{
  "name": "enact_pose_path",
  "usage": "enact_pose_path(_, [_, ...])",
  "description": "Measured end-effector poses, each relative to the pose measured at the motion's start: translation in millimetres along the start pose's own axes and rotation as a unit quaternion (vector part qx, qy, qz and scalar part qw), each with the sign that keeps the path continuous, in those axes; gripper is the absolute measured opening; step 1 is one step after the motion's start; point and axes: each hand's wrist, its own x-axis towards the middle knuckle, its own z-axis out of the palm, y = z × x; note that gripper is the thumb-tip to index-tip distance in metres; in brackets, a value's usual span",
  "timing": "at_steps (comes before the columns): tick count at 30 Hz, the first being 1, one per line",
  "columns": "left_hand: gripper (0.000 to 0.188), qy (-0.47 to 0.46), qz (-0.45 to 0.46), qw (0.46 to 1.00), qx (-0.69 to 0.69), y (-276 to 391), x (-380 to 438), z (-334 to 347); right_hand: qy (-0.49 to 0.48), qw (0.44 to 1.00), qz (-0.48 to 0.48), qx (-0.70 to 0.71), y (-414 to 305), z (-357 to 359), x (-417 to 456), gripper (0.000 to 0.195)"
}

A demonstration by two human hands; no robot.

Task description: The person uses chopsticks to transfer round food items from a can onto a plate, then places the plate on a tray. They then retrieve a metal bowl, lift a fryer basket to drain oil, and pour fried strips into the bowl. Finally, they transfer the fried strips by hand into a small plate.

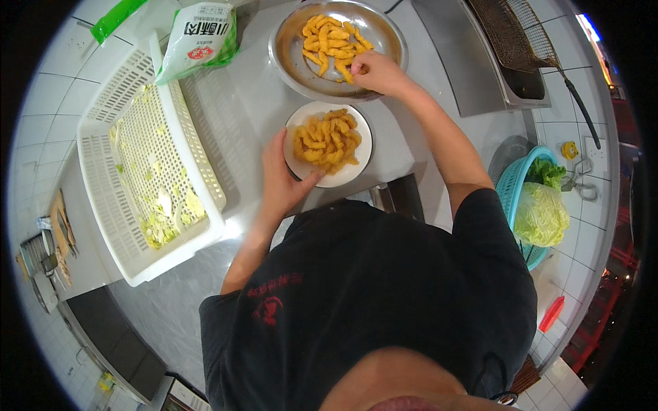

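A shallow white bowl with a dark rim, heaped with golden battered strips, stands near the counter's front edge. My left hand grips its left side, thumb at the near rim and fingers along the side. Just beyond it is a wide stainless steel basin holding more yellow-orange battered strips. My right hand reaches over the basin's right rim, its curled fingers at the strips' lower right. The fingertips are partly hidden, so whether they pinch a strip is unclear.
To the left, a white perforated plastic basket holds cabbage scraps. A printed food bag leans at its far end. At right are a turquoise basket with a cabbage, and a wire fry basket over a steel fryer.
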Motion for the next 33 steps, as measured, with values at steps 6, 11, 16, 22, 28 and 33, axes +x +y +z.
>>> enact_pose_path(6, [0.095,-0.008,0.02,0.999,0.038,-2.3,0.9,6.4,0.016,0.971,-0.069,0.227,-60.3,-11.2,-81.4,0.011])
enact_pose_path(11, [0.091,0.004,0.058,0.996,0.072,-0.2,7.2,17.5,0.063,0.965,-0.233,0.108,-75.4,48.1,-105.3,0.017])
enact_pose_path(16, [0.09,-0.006,0.055,0.996,0.076,2.4,10.2,17.7,0.082,0.965,-0.169,0.18,-71.1,47.4,-104.1,0.021])
enact_pose_path(22, [0.097,-0.022,0.052,0.997,0.047,-3.3,12.1,16.7,0.074,0.972,-0.1,0.198,-54.4,38.7,-96.8,0.018])
enact_pose_path(28, [0.1,-0.003,0.054,0.997,0.046,-9.3,7.9,12.3,0.157,0.979,-0.057,0.115,-35.2,-4.1,-46.0,0.02])
enact_pose_path(33, [0.096,-0.022,0.021,0.999,0.013,0.3,5.4,3.7,0.206,0.976,0.002,-0.065,42.0,-1.0,43.7,0.024])
